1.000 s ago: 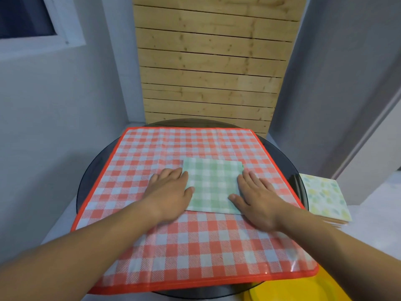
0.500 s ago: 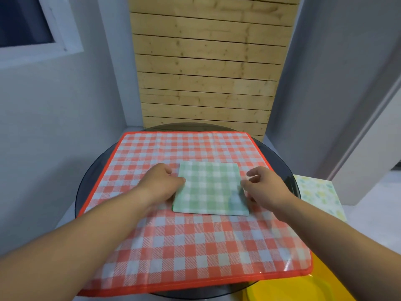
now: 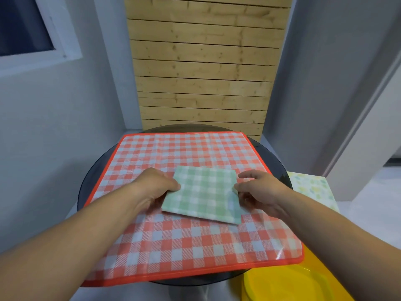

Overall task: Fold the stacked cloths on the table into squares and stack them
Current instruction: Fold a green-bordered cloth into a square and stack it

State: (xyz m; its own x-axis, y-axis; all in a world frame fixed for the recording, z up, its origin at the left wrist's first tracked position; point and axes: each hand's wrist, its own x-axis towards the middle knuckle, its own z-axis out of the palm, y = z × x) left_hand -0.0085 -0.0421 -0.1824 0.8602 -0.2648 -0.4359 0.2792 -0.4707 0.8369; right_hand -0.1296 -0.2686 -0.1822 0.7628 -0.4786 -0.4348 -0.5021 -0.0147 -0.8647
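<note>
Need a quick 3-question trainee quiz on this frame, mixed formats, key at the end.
1. True or false: the green cloth is folded into a square.
2. Which hands grip the green cloth? A) left hand only B) right hand only C) both
3. Fill in: the pale patterned stack lies to the ____ of the table.

Key: 1 true; 2 C; 3 right.
</note>
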